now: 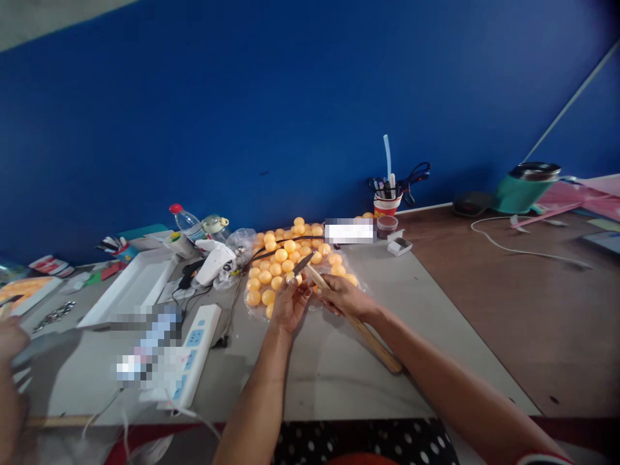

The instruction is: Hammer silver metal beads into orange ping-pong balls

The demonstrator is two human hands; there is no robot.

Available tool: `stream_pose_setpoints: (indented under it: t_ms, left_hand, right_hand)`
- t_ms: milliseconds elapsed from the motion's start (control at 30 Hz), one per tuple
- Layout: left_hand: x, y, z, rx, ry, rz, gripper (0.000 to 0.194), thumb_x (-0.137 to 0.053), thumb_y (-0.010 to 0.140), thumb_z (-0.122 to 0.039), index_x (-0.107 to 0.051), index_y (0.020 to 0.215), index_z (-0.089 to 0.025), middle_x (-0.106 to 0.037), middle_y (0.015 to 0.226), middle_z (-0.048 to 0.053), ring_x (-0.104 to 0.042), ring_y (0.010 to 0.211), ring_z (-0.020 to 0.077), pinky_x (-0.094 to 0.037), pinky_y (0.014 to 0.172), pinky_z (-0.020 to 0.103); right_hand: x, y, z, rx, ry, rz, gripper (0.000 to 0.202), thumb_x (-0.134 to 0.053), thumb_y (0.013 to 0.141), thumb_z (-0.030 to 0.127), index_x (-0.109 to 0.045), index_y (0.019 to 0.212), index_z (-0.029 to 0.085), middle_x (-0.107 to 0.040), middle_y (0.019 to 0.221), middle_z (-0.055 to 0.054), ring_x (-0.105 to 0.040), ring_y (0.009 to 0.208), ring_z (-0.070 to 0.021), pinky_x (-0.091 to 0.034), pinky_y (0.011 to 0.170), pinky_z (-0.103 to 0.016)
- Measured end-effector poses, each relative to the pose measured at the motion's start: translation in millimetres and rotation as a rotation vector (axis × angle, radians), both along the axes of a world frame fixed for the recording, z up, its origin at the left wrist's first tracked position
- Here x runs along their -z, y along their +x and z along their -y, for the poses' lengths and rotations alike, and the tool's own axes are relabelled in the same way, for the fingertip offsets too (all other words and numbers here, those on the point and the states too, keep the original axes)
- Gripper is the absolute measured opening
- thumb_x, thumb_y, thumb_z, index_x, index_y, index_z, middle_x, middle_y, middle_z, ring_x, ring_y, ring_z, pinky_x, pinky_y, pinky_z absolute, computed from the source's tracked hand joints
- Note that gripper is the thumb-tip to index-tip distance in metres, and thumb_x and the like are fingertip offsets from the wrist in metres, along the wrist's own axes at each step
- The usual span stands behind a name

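Above the grey desk mat I hold a hammer point(365, 336) with a long wooden handle and a dark, tapered head. My right hand point(343, 295) is closed round the handle near its upper end, and the rest of the handle slants down to the right beneath my forearm. The fingers of my left hand point(290, 303) are closed at the shiny end of the hammer head. Directly behind both hands lies a clear plastic bag of orange balls point(265, 277), which look like table tennis balls. A dark strap point(290, 241) runs across the bag.
Left of the hands are a white power strip point(201, 349), a white tray point(128, 284) and a bottle point(186, 223). A cup of pens point(387, 203) stands against the blue wall. A green container point(526, 188) is far right. Another person's hand point(12, 339) shows at left.
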State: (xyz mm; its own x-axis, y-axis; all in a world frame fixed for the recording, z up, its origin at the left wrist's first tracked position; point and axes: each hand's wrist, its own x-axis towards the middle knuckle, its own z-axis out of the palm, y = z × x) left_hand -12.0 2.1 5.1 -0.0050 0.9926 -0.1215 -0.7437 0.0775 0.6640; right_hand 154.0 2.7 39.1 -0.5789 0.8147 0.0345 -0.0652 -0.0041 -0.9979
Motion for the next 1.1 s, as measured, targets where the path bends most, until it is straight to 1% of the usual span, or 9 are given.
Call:
stream_pose_setpoints:
  t_ms: [133, 233, 367, 433, 500, 633, 800, 1000, 1100]
  left_hand:
    - [-1.9, 0.6, 1.6, -0.004, -0.002, 0.008, 0.026, -0.083, 0.071, -0.021, -0.065, 0.089, -0.016, -0.069, 0.085, 0.001, -0.064, 0.068, 0.0101, -0.05, 0.063, 0.022]
    - [-2.4, -0.3, 1.4, 0.009, -0.024, 0.029, 0.022, -0.079, 0.075, -0.018, -0.065, 0.092, -0.018, -0.069, 0.085, 0.0, -0.063, 0.065, 0.0095, -0.049, 0.064, 0.023]
    - [-5.3, -2.5, 0.9, 0.062, -0.09, 0.116, 0.01, -0.067, 0.084, -0.025, -0.067, 0.091, -0.018, -0.069, 0.082, 0.004, -0.064, 0.069, 0.0138, -0.051, 0.068, 0.028]
    - [-6.9, -3.1, 0.5, 0.076, -0.091, 0.147, 0.013, -0.06, 0.087, -0.027, -0.068, 0.09, -0.017, -0.069, 0.082, 0.006, -0.065, 0.073, 0.0163, -0.052, 0.071, 0.031]
    - [-7.7, -3.3, -0.4, 0.049, -0.081, 0.156, 0.014, -0.057, 0.088, -0.024, -0.069, 0.089, -0.016, -0.069, 0.081, 0.006, -0.065, 0.073, 0.0162, -0.052, 0.073, 0.031]
    - [-7.2, -2.7, -2.5, -0.028, -0.101, 0.164, 0.012, -0.057, 0.09, -0.017, -0.068, 0.084, -0.016, -0.069, 0.078, 0.004, -0.064, 0.069, 0.0125, -0.052, 0.069, 0.026]
    - [-6.3, -2.3, -2.4, -0.083, -0.133, 0.202, 0.014, -0.059, 0.092, -0.015, -0.066, 0.079, -0.015, -0.07, 0.077, 0.002, -0.06, 0.061, 0.0077, -0.049, 0.062, 0.02]
    - [-4.3, -2.8, -2.4, -0.09, -0.088, 0.158, 0.01, -0.066, 0.088, -0.016, -0.067, 0.079, -0.014, -0.069, 0.079, 0.003, -0.061, 0.065, 0.0076, -0.051, 0.066, 0.02]
    - [-2.3, -3.0, -3.0, -0.103, -0.082, 0.145, 0.009, -0.068, 0.086, -0.014, -0.067, 0.076, -0.015, -0.068, 0.073, 0.001, -0.062, 0.064, 0.0081, -0.051, 0.066, 0.021]
  right_hand:
    - [1.6, 0.6, -1.3, 0.005, -0.009, 0.035, 0.021, -0.058, 0.088, 0.036, -0.055, 0.099, 0.019, -0.045, 0.052, 0.01, -0.039, 0.037, -0.0067, -0.03, 0.037, -0.019]
    - [1.8, 0.0, -1.6, 0.007, -0.009, 0.01, 0.019, -0.057, 0.087, 0.033, -0.056, 0.1, 0.019, -0.045, 0.052, 0.01, -0.038, 0.037, -0.0067, -0.03, 0.037, -0.019]
    - [1.9, -0.7, -1.3, 0.012, -0.025, 0.011, 0.017, -0.057, 0.087, 0.033, -0.056, 0.097, 0.019, -0.045, 0.056, 0.009, -0.038, 0.038, -0.0059, -0.031, 0.036, -0.019]
    - [1.8, -0.6, -1.0, 0.008, -0.027, 0.031, 0.016, -0.056, 0.088, 0.033, -0.056, 0.096, 0.019, -0.045, 0.055, 0.009, -0.038, 0.038, -0.0059, -0.03, 0.037, -0.019]
    - [0.8, -0.4, -0.5, 0.004, -0.025, 0.049, 0.016, -0.056, 0.087, 0.031, -0.055, 0.097, 0.019, -0.045, 0.054, 0.009, -0.038, 0.038, -0.0063, -0.029, 0.037, -0.018]
    - [-3.6, -0.4, 1.0, 0.015, -0.047, 0.057, 0.017, -0.055, 0.085, 0.027, -0.054, 0.1, 0.019, -0.045, 0.053, 0.009, -0.039, 0.038, -0.0064, -0.029, 0.037, -0.019]
    - [-6.0, 0.2, 2.1, 0.039, -0.034, 0.068, 0.017, -0.056, 0.085, 0.028, -0.055, 0.099, 0.018, -0.046, 0.053, 0.009, -0.038, 0.037, -0.006, -0.029, 0.037, -0.019]
    - [-4.8, 1.4, 3.8, 0.023, 0.047, 0.044, 0.021, -0.055, 0.089, 0.035, -0.055, 0.104, 0.02, -0.046, 0.055, 0.009, -0.041, 0.04, -0.0069, -0.032, 0.039, -0.019]
    - [-4.1, 0.3, 4.2, 0.027, 0.077, 0.146, 0.017, -0.057, 0.088, 0.032, -0.056, 0.099, 0.02, -0.048, 0.054, 0.008, -0.044, 0.04, -0.0079, -0.035, 0.038, -0.019]
